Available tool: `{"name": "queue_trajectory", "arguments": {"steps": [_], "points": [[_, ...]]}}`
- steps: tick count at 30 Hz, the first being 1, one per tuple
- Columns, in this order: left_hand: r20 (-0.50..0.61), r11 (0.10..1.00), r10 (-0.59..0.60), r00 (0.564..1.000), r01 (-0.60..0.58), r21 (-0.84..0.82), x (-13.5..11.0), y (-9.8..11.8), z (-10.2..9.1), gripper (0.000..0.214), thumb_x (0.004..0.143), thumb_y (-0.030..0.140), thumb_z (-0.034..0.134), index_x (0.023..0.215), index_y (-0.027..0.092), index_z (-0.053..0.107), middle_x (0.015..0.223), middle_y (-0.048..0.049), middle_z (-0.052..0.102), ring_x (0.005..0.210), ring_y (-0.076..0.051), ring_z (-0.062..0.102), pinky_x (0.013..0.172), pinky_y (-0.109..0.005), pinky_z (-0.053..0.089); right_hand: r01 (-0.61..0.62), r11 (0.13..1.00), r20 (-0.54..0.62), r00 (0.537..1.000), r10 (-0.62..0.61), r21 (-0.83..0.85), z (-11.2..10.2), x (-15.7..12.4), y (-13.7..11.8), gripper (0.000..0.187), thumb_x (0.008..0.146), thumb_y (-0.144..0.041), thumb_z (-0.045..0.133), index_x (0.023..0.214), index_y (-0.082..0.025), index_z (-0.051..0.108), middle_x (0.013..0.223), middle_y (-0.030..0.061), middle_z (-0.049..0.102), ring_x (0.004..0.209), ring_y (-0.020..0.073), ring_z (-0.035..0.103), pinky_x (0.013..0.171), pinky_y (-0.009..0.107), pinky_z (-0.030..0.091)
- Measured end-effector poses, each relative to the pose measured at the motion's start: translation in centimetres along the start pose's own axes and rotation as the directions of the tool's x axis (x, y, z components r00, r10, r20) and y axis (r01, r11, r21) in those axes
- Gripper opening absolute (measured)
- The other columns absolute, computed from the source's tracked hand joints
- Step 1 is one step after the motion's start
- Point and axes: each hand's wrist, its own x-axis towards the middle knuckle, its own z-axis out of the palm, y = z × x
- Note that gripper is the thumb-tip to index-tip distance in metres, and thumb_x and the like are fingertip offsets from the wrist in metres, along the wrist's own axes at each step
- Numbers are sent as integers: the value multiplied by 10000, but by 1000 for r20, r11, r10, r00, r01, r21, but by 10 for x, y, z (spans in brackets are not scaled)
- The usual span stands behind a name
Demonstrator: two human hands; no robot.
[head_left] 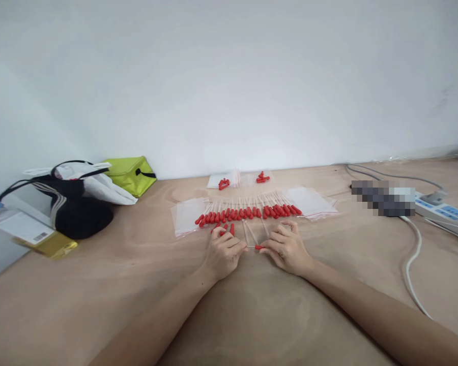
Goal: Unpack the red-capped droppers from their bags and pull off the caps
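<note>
Between my two hands lies a thin pale stick (251,247), with a small red cap (258,247) at its right end. My left hand (224,255) pinches the stick near its left end. The fingers of my right hand (288,249) are closed on the red cap. A few bare sticks (253,233) lie just beyond my fingertips. Loose red caps (232,230) lie by my left fingers, partly hidden by them. Farther back, several red-capped sticks (248,213) are lined up side by side, red ends toward me.
Clear zip bags (191,216) lie left of the row, and more bags (309,202) lie right. Small heaps of red caps (224,183) rest on bags behind. A black bag (82,216) and lime-green bag (127,175) stand left; a power strip (442,207) with cables lies right.
</note>
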Motion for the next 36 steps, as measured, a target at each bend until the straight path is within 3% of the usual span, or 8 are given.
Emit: {"name": "queue_trajectory", "arguments": {"steps": [4, 7, 11, 17, 20, 24, 30, 36], "points": [[-12, 1000, -26, 1000, 26, -15, -5, -8, -3, 200, 837, 232, 472, 684, 205, 597, 603, 34, 633, 563, -97, 503, 735, -336, 334, -29, 999, 5, 1000, 29, 14, -5, -6, 9, 188, 823, -293, 491, 709, -230, 627, 609, -20, 575, 699, 128, 469, 858, 379, 241], [-56, 996, -92, 994, 91, -22, -12, -18, -6, 195, 848, 228, 449, 735, 202, 606, 641, 12, 634, 566, -100, 521, 658, -293, 371, -162, 987, -41, 986, 163, 24, -11, -14, 25, 194, 829, -287, 479, 723, -225, 629, 666, -2, 597, 709, 138, 495, 825, 379, 287], [-55, 988, -136, 989, 131, -86, -19, -25, -2, 205, 866, 224, 408, 922, 184, 602, 741, -32, 611, 680, -116, 557, 647, -234, 441, -266, 938, -67, 956, 286, 220, -12, -20, 41, 210, 844, -300, 438, 883, -214, 626, 802, 46, 597, 772, 155, 532, 728, 320, 397], [-24, 978, -201, 979, 200, -62, -16, -24, 4, 340, 872, 157, 327, 1184, 139, 461, 820, -55, 525, 703, -110, 541, 666, -227, 475, -486, 839, -91, 850, 519, 242, -6, -24, 52, 270, 813, -339, 426, 925, -179, 612, 791, 61, 547, 693, 155, 524, 609, 290, 429], [-58, 981, -190, 980, 188, -46, -14, -23, 6, 301, 863, 141, 346, 1120, 146, 503, 808, -46, 526, 702, -106, 544, 655, -212, 473, -583, 786, -41, 797, 602, 205, -6, -29, 58, 235, 775, -356, 456, 840, -176, 593, 709, 29, 549, 548, 121, 463, 522, 267, 380], [-87, 983, -181, 980, 182, -3, -12, -20, 9, 191, 842, 138, 396, 920, 157, 569, 700, -12, 529, 651, -100, 546, 621, -194, 464, -635, 772, -36, 771, 636, 40, -7, -30, 60, 184, 731, -374, 497, 692, -198, 537, 624, -4, 559, 570, 136, 477, 578, 281, 333], [-59, 994, -112, 992, 111, -16, -9, -20, 16, 183, 791, 73, 403, 770, 162, 561, 735, -14, 573, 671, -102, 562, 638, -202, 472, -595, 789, -144, 803, 578, -152, -9, -21, 56, 277, 710, -474, 520, 696, -199, 547, 741, 22, 615, 743, 192, 508, 668, 307, 272], [16, 983, -133, 991, 134, -125, -4, -17, 18, 151, 788, 116, 430, 768, 145, 577, 780, -39, 540, 634, -97, 533, 610, -215, 476, -573, 773, -138, 819, 558, -272, -6, 4, 60, 319, 777, -471, 440, 833, -221, 630, 764, 45, 631, 797, 214, 480, 686, 329, 218]]}}
